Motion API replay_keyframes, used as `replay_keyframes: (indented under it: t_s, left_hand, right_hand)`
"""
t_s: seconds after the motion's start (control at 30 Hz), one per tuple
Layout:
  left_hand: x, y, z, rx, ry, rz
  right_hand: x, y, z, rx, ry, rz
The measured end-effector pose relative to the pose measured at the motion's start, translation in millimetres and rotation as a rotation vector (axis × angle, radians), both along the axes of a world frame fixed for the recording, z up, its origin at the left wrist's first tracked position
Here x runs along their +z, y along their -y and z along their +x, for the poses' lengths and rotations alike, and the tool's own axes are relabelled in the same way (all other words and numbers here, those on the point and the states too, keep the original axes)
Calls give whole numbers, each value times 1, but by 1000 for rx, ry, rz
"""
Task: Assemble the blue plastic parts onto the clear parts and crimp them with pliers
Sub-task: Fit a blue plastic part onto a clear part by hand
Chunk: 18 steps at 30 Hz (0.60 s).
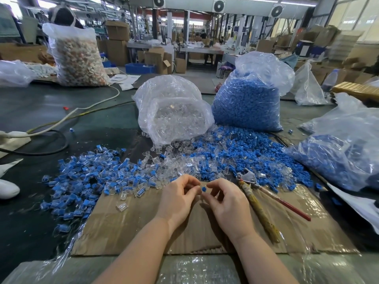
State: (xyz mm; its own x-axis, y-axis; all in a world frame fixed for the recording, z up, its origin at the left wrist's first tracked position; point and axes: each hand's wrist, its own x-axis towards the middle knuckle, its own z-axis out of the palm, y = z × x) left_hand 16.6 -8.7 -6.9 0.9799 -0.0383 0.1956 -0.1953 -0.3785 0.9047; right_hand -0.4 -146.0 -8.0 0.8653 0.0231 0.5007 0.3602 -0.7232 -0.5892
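My left hand point(178, 196) pinches a small clear part point(198, 187) over the cardboard sheet point(143, 228). My right hand point(225, 199) pinches a small blue part point(203, 189) right against it, fingertips of both hands meeting. The pliers point(258, 193), with a red and a taped yellowish handle, lie on the cardboard just right of my right hand. Loose blue parts point(246, 156) and clear parts point(184, 158) are heaped beyond my hands. A spread of assembled blue-and-clear pieces point(86, 181) covers the table to the left.
A bag of clear parts point(174, 111) and a bag of blue parts point(248, 99) stand behind the heap. Another plastic bag with blue pieces point(338, 158) lies at the right. Cables point(61, 121) cross the dark table at the left. A bag of pale parts point(78, 56) stands far left.
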Motion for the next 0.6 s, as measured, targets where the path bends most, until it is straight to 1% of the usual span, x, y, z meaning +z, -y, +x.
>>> replay_keyframes:
  t_s: [0.2, 0.6]
  left_hand:
    - [-1, -1, 1, -19, 4, -14]
    - [0, 0, 1, -19, 23, 19]
  right_hand:
    - [2, 1, -1, 85, -4, 9]
    - [4, 1, -2, 79, 7, -7]
